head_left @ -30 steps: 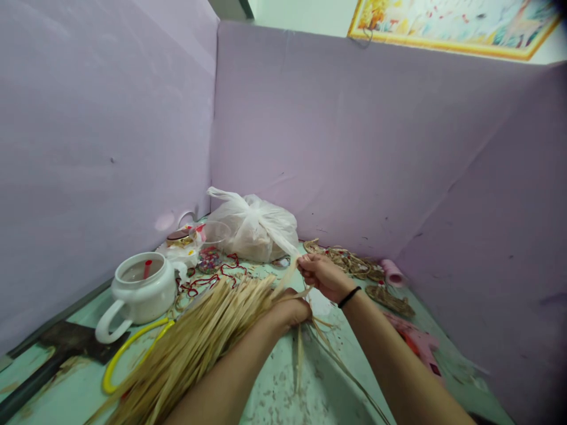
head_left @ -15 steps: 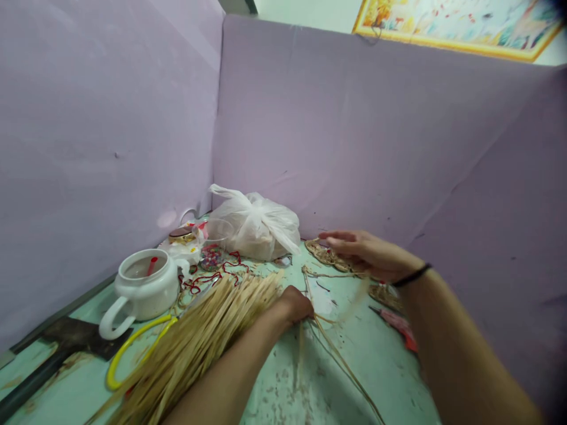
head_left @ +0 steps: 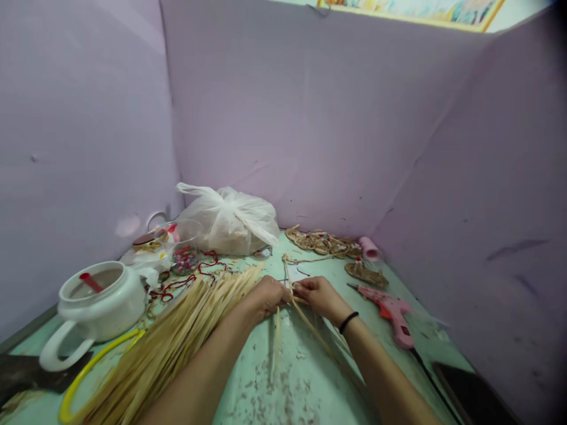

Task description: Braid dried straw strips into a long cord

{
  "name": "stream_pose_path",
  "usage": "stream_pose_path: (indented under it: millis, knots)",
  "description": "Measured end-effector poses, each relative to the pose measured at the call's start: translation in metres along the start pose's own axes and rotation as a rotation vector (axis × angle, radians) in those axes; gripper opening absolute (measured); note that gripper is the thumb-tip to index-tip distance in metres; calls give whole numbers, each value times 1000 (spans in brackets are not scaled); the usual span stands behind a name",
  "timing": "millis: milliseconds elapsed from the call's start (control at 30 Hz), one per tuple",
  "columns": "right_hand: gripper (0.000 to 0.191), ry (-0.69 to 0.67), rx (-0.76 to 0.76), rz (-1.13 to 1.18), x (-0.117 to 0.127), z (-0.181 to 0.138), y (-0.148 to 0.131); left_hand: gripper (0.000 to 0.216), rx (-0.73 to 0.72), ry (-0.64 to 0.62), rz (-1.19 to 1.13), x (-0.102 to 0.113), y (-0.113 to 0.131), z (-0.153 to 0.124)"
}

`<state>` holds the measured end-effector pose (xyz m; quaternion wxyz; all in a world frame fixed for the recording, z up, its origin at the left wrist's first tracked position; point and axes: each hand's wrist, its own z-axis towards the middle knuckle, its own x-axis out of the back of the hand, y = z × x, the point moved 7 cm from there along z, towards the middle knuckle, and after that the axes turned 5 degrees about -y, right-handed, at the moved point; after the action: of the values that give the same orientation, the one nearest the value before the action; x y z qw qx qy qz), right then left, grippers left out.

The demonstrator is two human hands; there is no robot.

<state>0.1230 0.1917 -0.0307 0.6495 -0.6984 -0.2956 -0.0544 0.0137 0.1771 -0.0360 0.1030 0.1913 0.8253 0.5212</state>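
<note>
Head view: left hand (head_left: 269,297) and right hand (head_left: 321,296) pinch straw-like strands (head_left: 309,324) at lower centre; a straw-like bundle (head_left: 177,333) lies lower left.

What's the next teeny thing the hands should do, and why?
Maybe the right hand should gently pull snug while the left hand holds steady. Both hands meet with fingers pinched at the thin straw strand, and a loose pale strip trails near the left hand, so a slack spot could probably slip.
</note>
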Motion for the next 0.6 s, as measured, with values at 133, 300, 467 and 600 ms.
stream_pose_path:
  millis: [133, 300, 467, 600]
  knots:
    - [28, -31, -71, 28, -2, -7, 2, 24, -8, -30, 8, -1, -1, 4]
    - [34, -88, -176, 77, -6, -21, -2, 20, -22, -36, 33, -1, -2, 6]
    - [31, -67, -173, 273, -8, -22, 0, 18, -24, -37, 49, 0, -5, 8]
    - [10, 33, -194, 308, -3, -20, 5, 18, -41, -50, 57, 0, -5, 10]
